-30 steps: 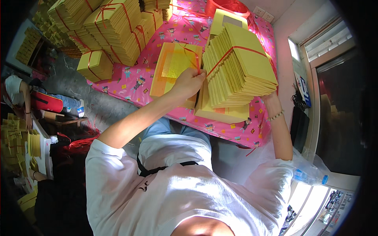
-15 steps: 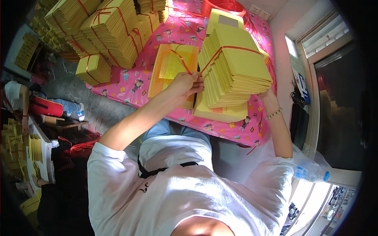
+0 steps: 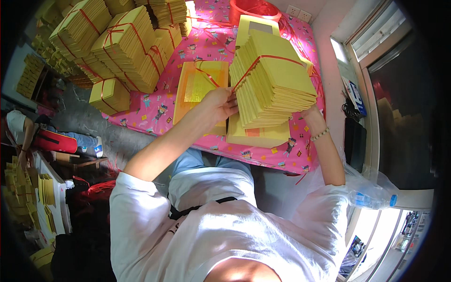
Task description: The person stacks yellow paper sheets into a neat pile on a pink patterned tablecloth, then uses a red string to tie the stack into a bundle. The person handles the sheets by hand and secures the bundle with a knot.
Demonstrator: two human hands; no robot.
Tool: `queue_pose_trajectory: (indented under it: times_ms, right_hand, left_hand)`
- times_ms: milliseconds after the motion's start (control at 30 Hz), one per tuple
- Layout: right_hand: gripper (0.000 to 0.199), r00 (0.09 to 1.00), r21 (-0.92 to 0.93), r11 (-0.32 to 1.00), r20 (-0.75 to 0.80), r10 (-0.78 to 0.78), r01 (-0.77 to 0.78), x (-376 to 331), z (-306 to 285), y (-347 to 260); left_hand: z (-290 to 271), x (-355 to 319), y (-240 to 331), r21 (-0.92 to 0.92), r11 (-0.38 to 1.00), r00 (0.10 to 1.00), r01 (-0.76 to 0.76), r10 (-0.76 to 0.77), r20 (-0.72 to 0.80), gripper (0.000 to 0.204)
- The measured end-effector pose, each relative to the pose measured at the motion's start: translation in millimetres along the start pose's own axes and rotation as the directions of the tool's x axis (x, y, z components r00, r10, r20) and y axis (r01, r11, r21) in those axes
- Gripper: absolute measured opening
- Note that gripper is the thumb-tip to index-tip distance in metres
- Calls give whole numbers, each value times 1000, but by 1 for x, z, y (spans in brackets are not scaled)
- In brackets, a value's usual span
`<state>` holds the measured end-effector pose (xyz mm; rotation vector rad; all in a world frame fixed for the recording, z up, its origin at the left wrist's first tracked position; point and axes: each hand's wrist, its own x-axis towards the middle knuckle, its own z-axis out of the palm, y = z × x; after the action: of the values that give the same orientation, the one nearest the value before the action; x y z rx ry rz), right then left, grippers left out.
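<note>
A thick stack of yellow paper pieces (image 3: 282, 70) leans tilted over the table, with a thin red strap (image 3: 277, 57) running across its top. My left hand (image 3: 220, 104) is closed at the stack's left side, pinching the strap where its loose end sticks out. At the lower right corner my right hand (image 3: 311, 114) grips the stack from the side and below; its fingers are mostly hidden by the paper. Under the stack lies a pale yellow block (image 3: 258, 136). A flat yellow and orange sheet pile (image 3: 185, 94) is left of my left hand.
Strapped yellow bundles (image 3: 124, 47) are piled at the table's far left. A red basin (image 3: 256, 9) and loose red straps are at the back. The pink patterned tablecloth (image 3: 155, 98) covers the table. A window and wall stand right; another person (image 3: 19, 127) sits far left.
The whole view has shifted a little. Both hands keep their places at the stack, and the strap's loose end by my left hand has curved into a looser bend.
</note>
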<state>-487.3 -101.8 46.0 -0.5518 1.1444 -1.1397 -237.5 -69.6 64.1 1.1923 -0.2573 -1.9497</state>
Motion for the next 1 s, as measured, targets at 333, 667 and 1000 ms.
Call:
queue_pose_trajectory:
  times_ms: [333, 667, 1000]
  right_hand:
    - [27, 869, -256, 843, 292, -399, 473, -30, 25, -21]
    - [15, 774, 126, 857, 379, -507, 500, -33, 58, -70]
    - [16, 788, 82, 868, 384, -481, 490, 11, 38, -46]
  left_hand:
    - [2, 17, 14, -194, 981, 992, 24, 0, 125, 24]
    - [13, 30, 88, 68, 546, 501, -835, 704, 502, 27]
    - [28, 3, 77, 178, 15, 131, -984, 739, 661, 31]
